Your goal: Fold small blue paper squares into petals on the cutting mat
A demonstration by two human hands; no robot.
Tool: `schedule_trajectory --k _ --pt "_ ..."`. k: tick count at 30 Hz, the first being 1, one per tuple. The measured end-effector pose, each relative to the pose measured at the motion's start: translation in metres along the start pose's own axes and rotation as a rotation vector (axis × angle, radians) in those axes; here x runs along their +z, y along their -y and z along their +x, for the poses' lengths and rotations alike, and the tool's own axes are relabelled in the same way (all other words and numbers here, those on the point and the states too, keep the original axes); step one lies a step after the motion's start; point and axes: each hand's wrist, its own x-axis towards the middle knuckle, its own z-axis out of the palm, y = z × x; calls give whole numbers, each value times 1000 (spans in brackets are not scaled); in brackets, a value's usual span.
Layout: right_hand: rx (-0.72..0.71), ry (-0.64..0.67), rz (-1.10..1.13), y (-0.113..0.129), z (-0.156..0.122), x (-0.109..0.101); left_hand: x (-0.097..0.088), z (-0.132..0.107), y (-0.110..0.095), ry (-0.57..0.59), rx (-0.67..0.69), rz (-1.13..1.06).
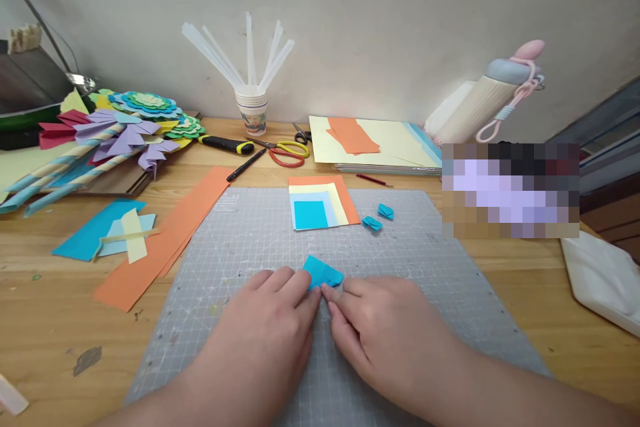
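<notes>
A small piece of blue paper, folded along its lower edge, lies on the grey cutting mat. My left hand has its fingers closed on the paper's left side. At the lower right edge, the closed fingers of my right hand press on the same paper, their tips close to my left ones. Part of the paper is hidden under the fingers. Beyond it sits a stack of square papers in orange, yellow, light blue and blue. Two small folded blue pieces rest to its right.
Orange strips and blue scraps lie on the left, near paper flowers. At the back are a cup of straws, red-and-yellow scissors, a utility knife, a pen and paper sheets. A bottle stands right.
</notes>
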Motion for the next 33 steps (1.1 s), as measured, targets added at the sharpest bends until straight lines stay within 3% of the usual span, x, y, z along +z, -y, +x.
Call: schedule_trajectory --k 8,27,33 --pt "179 120 -81 -2 2 -10 -2 1 -1 32 5 13" --pt "177 125 -20 -6 5 -13 -3 3 0 32 6 39" --pt "214 -33 174 -19 13 -7 -3 1 3 -2 -18 -12"
